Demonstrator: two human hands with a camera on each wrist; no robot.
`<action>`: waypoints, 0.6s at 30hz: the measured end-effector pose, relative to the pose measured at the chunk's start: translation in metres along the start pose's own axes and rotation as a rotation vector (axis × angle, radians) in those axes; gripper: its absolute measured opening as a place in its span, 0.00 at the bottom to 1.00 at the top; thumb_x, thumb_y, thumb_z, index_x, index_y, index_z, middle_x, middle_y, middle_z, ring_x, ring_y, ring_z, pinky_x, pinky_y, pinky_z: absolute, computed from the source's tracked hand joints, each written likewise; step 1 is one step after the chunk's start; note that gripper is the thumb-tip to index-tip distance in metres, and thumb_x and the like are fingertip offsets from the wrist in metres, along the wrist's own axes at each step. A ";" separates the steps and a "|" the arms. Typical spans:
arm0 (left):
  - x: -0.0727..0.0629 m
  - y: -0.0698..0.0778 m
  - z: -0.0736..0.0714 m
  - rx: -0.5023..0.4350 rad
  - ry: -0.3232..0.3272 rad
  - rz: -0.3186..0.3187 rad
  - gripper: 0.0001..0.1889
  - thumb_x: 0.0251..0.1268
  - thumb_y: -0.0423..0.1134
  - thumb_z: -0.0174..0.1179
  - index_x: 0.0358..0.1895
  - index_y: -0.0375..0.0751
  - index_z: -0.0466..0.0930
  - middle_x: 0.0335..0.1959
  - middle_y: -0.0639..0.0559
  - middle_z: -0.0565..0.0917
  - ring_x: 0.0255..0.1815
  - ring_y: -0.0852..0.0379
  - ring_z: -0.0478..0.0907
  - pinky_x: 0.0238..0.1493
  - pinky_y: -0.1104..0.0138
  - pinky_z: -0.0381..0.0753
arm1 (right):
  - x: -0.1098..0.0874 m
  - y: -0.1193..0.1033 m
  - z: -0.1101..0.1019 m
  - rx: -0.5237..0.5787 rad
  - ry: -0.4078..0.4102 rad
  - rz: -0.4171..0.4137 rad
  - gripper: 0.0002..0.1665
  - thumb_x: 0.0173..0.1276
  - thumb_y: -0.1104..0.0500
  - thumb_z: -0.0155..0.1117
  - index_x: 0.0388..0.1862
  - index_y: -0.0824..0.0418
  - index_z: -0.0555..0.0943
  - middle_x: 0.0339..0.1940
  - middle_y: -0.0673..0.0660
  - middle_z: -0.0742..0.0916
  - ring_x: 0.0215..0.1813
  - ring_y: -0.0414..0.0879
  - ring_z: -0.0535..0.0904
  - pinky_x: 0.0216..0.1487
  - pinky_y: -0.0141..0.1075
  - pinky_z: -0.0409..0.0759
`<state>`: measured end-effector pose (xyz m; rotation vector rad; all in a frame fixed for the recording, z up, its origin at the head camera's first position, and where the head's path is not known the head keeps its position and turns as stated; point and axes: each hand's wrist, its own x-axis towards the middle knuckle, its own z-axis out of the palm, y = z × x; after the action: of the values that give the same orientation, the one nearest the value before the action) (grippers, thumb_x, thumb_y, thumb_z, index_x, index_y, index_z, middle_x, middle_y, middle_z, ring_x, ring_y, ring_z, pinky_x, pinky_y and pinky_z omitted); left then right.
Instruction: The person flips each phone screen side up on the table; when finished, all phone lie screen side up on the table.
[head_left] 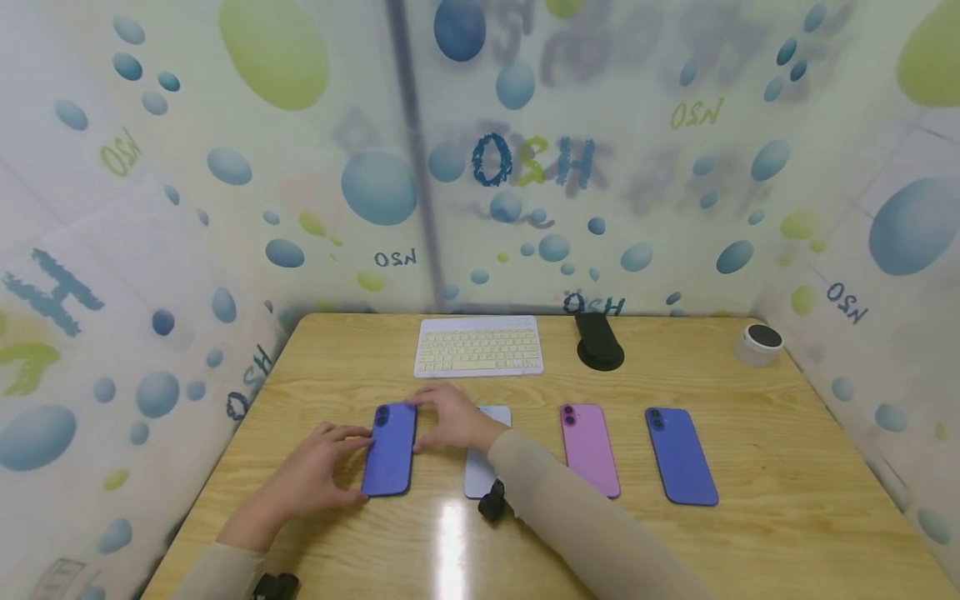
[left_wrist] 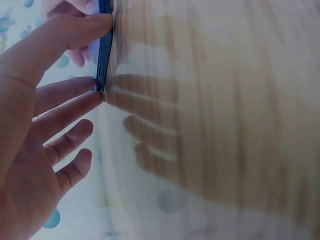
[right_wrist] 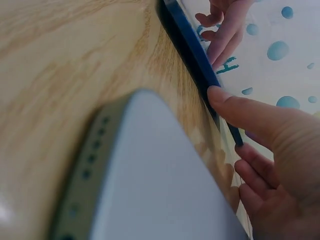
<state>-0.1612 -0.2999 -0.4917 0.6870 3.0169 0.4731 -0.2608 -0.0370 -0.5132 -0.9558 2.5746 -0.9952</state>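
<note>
Leftmost blue rectangular phone [head_left: 391, 454], two-handed hold.
We grasp opposite sides with left hand [head_left: 317, 468] and right hand [head_left: 453, 419], above wood-grain table [head_left: 787, 483].

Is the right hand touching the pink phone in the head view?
No, the right hand touches the leftmost blue phone, while the pink phone lies farther to the right.

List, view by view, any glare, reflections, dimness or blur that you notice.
Head: bright overall, with a white glare streak on the table; left wrist: dim, the left hand mirrored darkly in the glossy tabletop; right wrist: also dim, with the close-up pale phone looking soft and out of focus.
</note>
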 end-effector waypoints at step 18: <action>-0.003 -0.001 -0.002 -0.024 0.007 0.034 0.42 0.38 0.57 0.82 0.62 0.44 0.84 0.64 0.52 0.83 0.56 0.56 0.73 0.59 0.51 0.78 | 0.000 -0.006 -0.002 0.078 0.041 -0.097 0.47 0.54 0.42 0.83 0.73 0.49 0.77 0.76 0.54 0.77 0.79 0.50 0.68 0.79 0.45 0.64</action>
<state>-0.1589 -0.3024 -0.4900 0.7382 3.0048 0.5131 -0.2585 -0.0390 -0.5081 -1.0598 2.5226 -1.1428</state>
